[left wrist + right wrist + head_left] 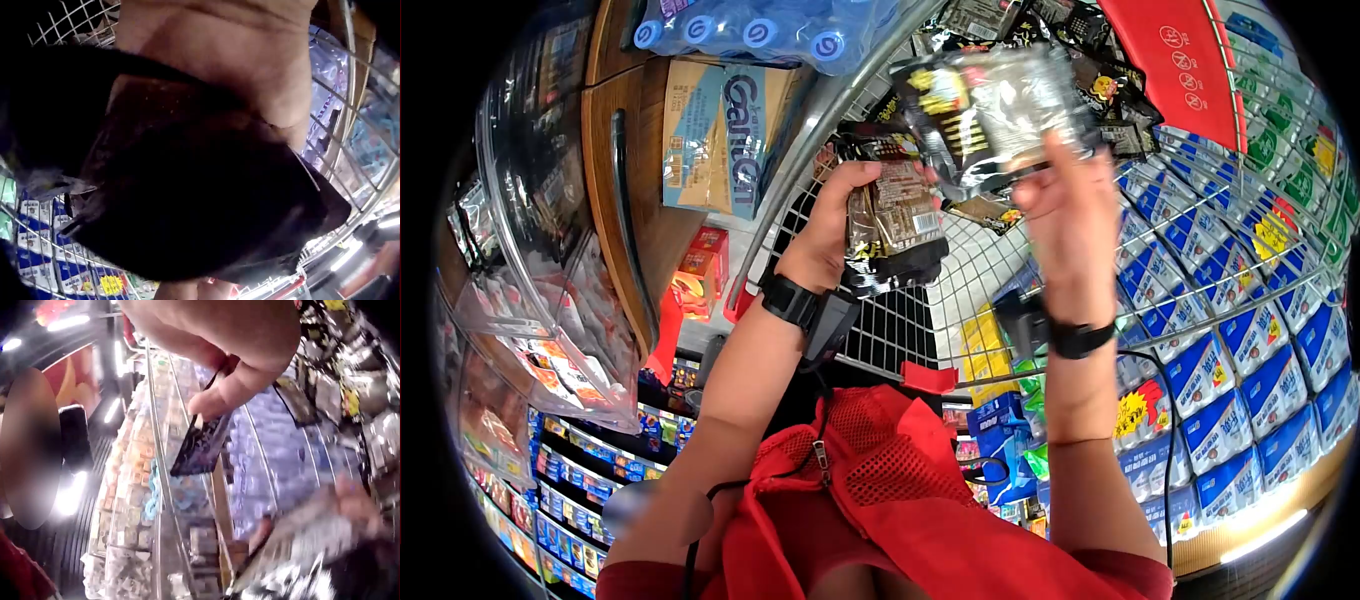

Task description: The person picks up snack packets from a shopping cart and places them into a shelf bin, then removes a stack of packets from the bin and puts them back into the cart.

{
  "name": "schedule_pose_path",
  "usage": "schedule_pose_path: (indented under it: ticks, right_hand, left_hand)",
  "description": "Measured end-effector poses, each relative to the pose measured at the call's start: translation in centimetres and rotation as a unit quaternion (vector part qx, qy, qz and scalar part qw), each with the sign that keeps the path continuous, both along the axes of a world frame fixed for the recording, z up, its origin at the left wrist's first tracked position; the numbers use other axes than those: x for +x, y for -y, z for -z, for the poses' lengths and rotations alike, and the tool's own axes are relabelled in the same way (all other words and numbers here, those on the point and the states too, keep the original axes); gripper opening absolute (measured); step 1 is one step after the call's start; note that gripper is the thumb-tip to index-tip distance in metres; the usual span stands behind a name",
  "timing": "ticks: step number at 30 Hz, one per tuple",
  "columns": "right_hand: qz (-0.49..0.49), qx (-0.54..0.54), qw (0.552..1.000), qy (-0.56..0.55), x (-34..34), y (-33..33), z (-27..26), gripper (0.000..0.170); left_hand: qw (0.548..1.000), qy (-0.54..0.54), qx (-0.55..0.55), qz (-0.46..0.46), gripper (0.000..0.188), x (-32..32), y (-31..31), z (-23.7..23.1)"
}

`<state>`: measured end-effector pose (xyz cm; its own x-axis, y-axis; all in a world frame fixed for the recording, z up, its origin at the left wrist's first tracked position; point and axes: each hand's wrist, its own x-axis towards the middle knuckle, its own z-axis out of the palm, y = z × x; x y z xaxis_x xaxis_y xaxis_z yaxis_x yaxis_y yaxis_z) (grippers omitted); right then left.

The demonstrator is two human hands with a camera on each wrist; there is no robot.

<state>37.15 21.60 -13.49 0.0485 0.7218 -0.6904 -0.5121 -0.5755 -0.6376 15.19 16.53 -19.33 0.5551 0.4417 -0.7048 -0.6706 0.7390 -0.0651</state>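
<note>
In the head view my left hand [825, 225] grips several dark foil packets [895, 215] over the wire cart, thumb on top. Up and to the right of it, my right hand [1075, 220] pinches a shiny black packet with yellow print [1000, 110], blurred. The right wrist view shows thumb and finger of the right hand [231, 350] on a dark packet's edge [203, 440], and the left hand [359, 506] with its packets [300, 537]. Large, dark packets [206, 187] fill the left wrist view below the left palm [219, 62].
More black packets [1105, 85] lie in the cart [970, 330] beside a red panel [1185, 70]. Bottles in blue wrap [760, 35] and a carton [720, 135] stand at the upper left. Blue-and-white packs [1230, 350] are stacked at the right; shelves [575, 500] line the lower left.
</note>
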Motion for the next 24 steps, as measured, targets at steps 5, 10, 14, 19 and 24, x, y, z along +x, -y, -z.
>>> schedule_pose_path:
  ticks: [5,10,14,19,24]
  right_hand:
    - [0.155,-0.286,0.943,-0.073,-7.3,5.8,1.6,0.034]
    - [0.01,-0.24,0.965,-0.101,-5.2,7.1,2.3,0.058]
    - [-0.128,-0.205,0.968,-0.062,-4.3,8.4,0.1,0.064]
    - [-0.286,-0.072,0.95,0.107,-4.6,11.5,-4.1,0.077]
    - [-0.485,0.085,0.823,0.285,-5.7,12.5,-10.9,0.064]
  left_hand:
    - [0.952,-0.267,0.139,-0.048,0.042,0.9,1.4,1.2]
    - [0.768,-0.439,0.464,0.05,0.1,0.7,0.6,0.6]
    - [0.766,-0.386,0.506,0.09,0.117,0.7,0.7,0.0]
    - [0.606,-0.396,0.67,0.165,0.128,-1.5,-1.3,-5.5]
    - [0.584,-0.351,0.698,0.222,0.111,-6.1,-1.8,-13.5]
